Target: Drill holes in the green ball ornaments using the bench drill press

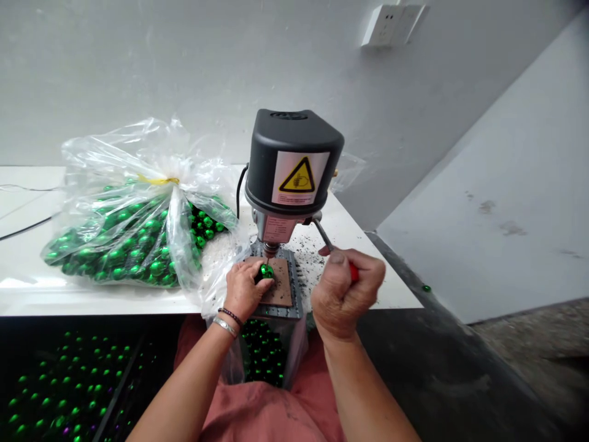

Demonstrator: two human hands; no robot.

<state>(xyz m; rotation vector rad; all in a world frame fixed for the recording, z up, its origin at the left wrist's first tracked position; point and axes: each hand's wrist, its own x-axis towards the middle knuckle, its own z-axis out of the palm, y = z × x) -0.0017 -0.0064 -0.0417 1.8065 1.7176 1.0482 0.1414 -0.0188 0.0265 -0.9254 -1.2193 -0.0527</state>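
A shiny green ball point(266, 271) is pinched between the thumb and fingers of my left hand point(243, 287). It rests on a brown board point(281, 283) on the base of a bench drill press point(297, 138), right beneath the chuck point(271, 248). Whether the drill bit touches the ball I cannot tell. To the right, my right hand point(347, 288) is wrapped around the red knob point(354, 272) of the drill press's feed lever point(323, 233).
A tied clear plastic bag point(115, 227) full of green balls lies on the white table point(151, 302). Dark shavings surround the drill base. More green balls fill an open bag point(263, 353) below the table edge and a dark container point(69, 387) at lower left. One ball point(427, 288) lies on the floor.
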